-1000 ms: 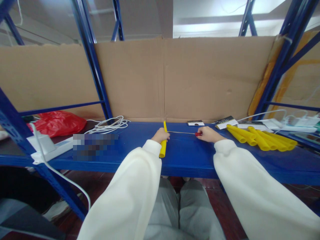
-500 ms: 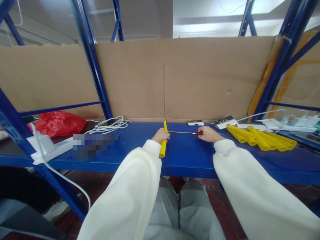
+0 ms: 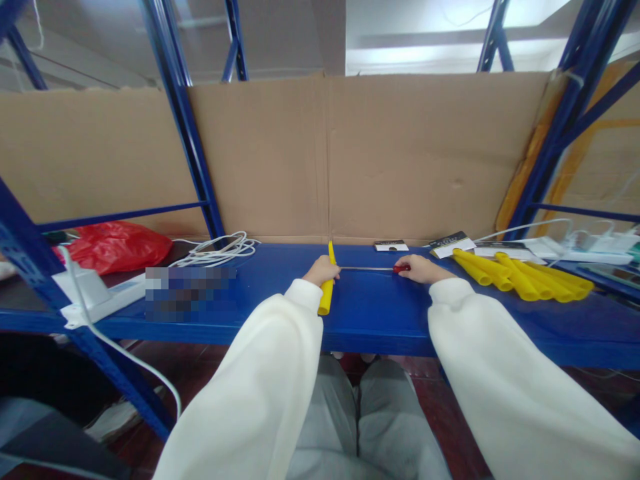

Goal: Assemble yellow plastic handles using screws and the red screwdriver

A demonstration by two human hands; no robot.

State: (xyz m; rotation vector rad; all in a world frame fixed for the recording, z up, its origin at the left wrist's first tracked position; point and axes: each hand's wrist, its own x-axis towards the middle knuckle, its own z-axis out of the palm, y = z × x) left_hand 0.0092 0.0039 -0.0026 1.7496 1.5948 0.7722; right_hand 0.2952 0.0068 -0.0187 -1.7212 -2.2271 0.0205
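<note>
My left hand (image 3: 321, 271) is closed around a yellow tapered tube (image 3: 325, 299), whose narrow end points toward the cardboard and whose wide end faces me. In my right hand (image 3: 420, 268) is the red handle of a screwdriver (image 3: 367, 269). Its thin metal shaft runs level to the left, and the tip meets the tube by my left fingers. Whether the tip is in the tube or only against it, I cannot tell. Both hands are low over the blue shelf (image 3: 373, 313).
Several yellow tubes (image 3: 525, 277) lie at the right beside black-and-white cards (image 3: 453, 245). A smaller card (image 3: 391, 246) rests by the cardboard wall (image 3: 430, 153). Coiled white cable (image 3: 225, 250), a power strip (image 3: 113, 300) and a red bag (image 3: 117, 247) occupy the left. Blue posts (image 3: 197, 160) frame the shelf.
My right hand and the screwdriver handle have shifted slightly right and down, and the fingers look looser on the handle. My left hand and its tube stay in place.
</note>
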